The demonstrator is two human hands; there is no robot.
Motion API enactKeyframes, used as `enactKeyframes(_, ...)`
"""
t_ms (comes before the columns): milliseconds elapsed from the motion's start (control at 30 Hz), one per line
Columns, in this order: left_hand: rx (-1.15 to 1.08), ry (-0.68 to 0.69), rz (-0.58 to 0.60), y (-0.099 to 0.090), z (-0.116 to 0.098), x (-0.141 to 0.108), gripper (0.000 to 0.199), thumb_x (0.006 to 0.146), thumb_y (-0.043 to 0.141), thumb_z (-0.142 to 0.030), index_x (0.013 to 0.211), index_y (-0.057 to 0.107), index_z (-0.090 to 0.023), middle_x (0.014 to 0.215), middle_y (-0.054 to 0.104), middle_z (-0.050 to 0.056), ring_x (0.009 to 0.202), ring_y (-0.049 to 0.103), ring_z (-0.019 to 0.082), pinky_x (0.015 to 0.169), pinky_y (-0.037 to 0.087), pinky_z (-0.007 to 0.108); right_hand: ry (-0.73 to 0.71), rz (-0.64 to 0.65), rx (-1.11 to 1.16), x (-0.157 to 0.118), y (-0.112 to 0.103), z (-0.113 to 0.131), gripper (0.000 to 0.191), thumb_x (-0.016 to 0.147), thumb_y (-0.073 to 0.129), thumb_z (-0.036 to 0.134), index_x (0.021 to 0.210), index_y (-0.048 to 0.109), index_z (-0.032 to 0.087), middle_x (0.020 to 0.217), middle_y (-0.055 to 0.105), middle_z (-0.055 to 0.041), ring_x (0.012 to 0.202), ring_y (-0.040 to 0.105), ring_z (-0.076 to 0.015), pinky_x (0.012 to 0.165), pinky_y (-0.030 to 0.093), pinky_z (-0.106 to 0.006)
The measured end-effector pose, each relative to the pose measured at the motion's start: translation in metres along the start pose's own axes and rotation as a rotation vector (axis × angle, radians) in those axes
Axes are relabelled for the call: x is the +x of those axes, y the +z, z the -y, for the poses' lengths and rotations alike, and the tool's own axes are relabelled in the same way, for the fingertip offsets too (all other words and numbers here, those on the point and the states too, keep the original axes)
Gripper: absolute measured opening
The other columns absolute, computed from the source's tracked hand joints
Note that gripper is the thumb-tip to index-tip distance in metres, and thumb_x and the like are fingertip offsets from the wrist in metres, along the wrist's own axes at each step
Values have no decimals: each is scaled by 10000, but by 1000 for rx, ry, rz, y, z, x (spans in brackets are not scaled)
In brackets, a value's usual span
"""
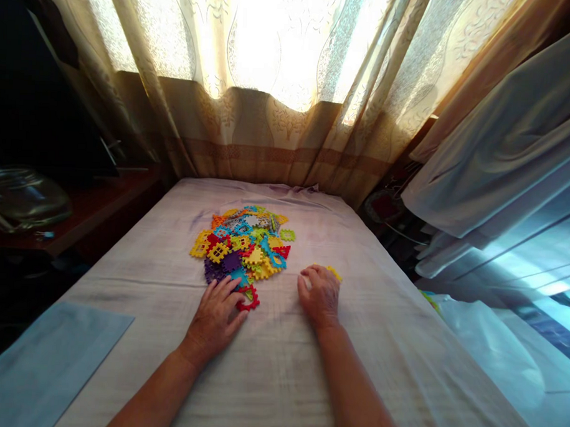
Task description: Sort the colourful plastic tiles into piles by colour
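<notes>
A heap of colourful toothed interlocking plastic tiles (240, 243) lies on the cloth-covered table, in yellow, red, blue, purple, green and orange. My left hand (216, 320) is at the near edge of the heap, palm down with its fingers apart. Its fingertips are beside a red tile with an open middle (249, 304) and a blue tile (239, 275). To the right of the heap, my right hand (320, 292) rests low over the cloth with curled fingers, closed on a yellow tile (334, 273). Most of that yellow tile is hidden behind the hand.
A pale sheet (298, 376) covers the table. A light blue flat piece (60, 349) lies at its near left corner. Patterned curtains (278, 132) hang behind. A dark red cabinet (103, 201) bearing a glass vessel (24, 198) stands left; draped cloth (497, 140) hangs right.
</notes>
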State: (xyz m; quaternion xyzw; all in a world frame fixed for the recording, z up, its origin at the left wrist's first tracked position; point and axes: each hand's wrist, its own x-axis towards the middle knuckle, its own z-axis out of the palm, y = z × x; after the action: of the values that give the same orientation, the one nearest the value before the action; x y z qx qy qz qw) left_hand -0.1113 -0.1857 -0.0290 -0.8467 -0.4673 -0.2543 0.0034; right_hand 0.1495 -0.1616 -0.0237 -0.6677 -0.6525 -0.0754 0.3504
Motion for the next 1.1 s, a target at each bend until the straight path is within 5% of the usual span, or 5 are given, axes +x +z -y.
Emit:
enactKeyframes(300, -18, 3, -18, 0, 0, 0, 135, 890, 539, -299, 960, 639, -240, 1344, 599, 101, 1319, 480, 284, 1110, 329, 567, -102, 230, -32, 9, 20, 56, 161, 889, 578, 283, 981, 698, 228, 922, 660, -79, 891, 552, -224, 811, 346, -354)
enactKeyframes(1100, -12, 3, -10, 1, 1, 0, 158, 899, 529, -325, 971, 649, -252, 1354, 595, 85, 1319, 481, 281, 1113, 331, 554, -82, 328, -62, 17, 30, 47, 137, 885, 542, 234, 911, 676, 222, 945, 663, -85, 923, 556, -237, 801, 376, -354)
